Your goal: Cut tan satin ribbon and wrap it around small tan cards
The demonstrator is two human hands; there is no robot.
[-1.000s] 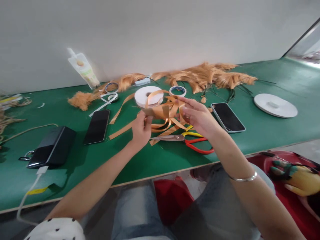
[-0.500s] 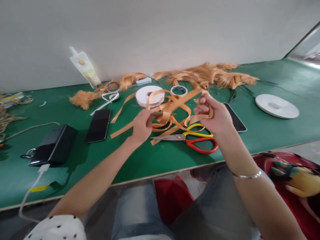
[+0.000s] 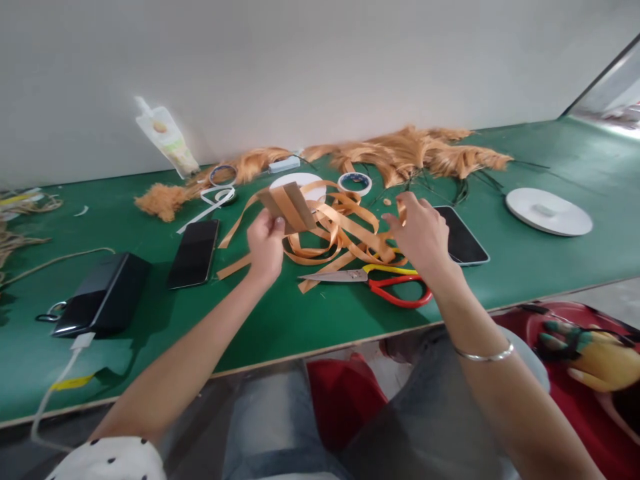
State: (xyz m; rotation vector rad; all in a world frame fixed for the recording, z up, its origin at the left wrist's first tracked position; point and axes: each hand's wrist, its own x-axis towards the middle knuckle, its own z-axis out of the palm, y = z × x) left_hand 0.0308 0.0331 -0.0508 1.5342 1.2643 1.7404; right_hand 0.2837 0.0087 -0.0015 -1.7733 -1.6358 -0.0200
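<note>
My left hand (image 3: 266,247) grips a flat piece of brown cardboard (image 3: 295,223), thumb on its face. A band of orange ribbon (image 3: 287,203) runs across the card. To the right, my right hand (image 3: 423,233) hovers over the edge of the ribbon pile, thumb and fingers apart. A bit of orange shows between them; whether it is touched I cannot tell. Loose loops of orange ribbon (image 3: 357,230) lie tangled between both hands. Scissors (image 3: 350,276) with one yellow and one red handle lie in front, partly under the ribbon.
Behind the ribbon are a white reel (image 3: 300,179), a tape roll (image 3: 355,183) and bundles of orange fibre (image 3: 395,153). Phones lie left (image 3: 194,253) and right (image 3: 463,237). A black device (image 3: 103,293) with a white cable stands left; a white disc (image 3: 549,212) lies right.
The cardboard has been turned up so its flat face shows, and moved slightly left. My right hand's fingers have spread, and the ribbon stretched towards it has dropped onto the pile.
</note>
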